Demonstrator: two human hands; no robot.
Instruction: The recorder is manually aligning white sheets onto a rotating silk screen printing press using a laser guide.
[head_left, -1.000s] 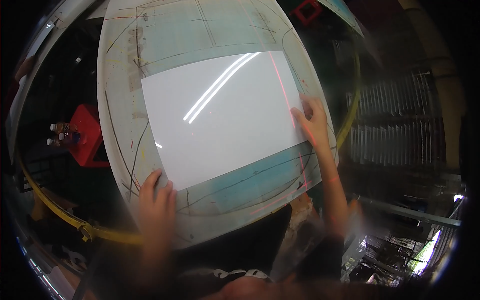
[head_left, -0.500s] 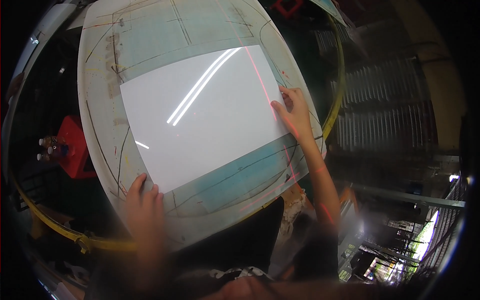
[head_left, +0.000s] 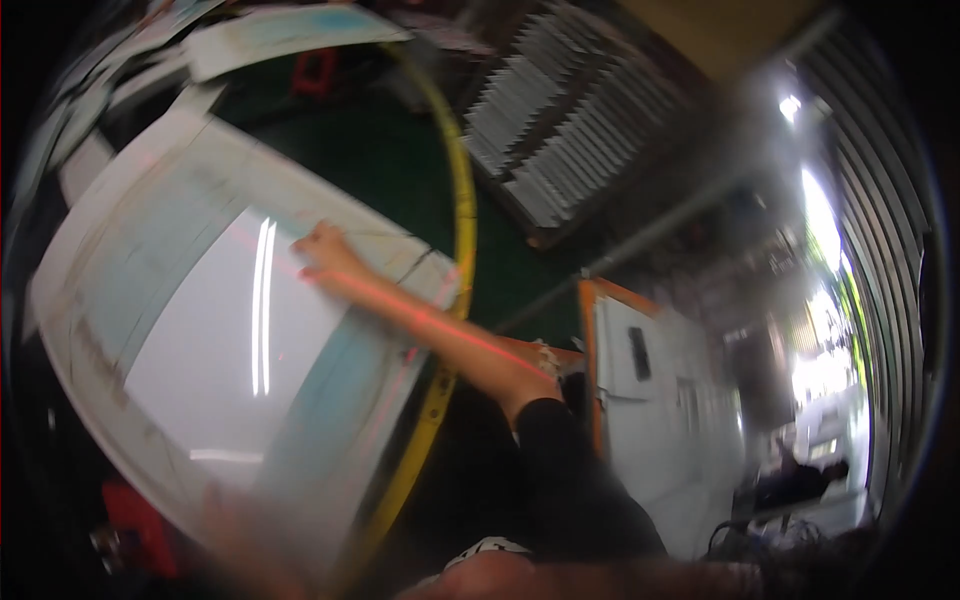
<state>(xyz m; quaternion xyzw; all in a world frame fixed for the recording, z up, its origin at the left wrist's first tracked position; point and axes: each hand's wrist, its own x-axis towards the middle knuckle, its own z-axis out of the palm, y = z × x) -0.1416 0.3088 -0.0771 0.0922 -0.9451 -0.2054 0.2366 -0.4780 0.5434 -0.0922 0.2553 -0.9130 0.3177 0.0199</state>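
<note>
A glossy white rectangular sheet [head_left: 205, 350] lies on a large pale board [head_left: 150, 275] with worn blue-green areas and drawn dark lines. Bright light reflections streak the sheet. My right hand [head_left: 328, 262] is at the sheet's right edge, thumb and forefinger apart with a gap between them, the other fingers bent and partly hidden. A red laser line runs along my right forearm and over the sheet. My left hand [head_left: 225, 520] is a blur by the board's near edge, below the sheet; its fingers cannot be made out.
A yellow curved rail [head_left: 462, 200] passes round the board's right side. Ribbed grey panels [head_left: 570, 110] stand beyond it. An orange-edged white panel [head_left: 630, 350] is at right. A red stool [head_left: 140, 525] with bottles is lower left; another pale board [head_left: 290, 35] lies at the back.
My view has swung to the right, so the board and sheet now appear farther left and turned. My right hand stays by the sheet's right edge. The left hand has become more blurred.
</note>
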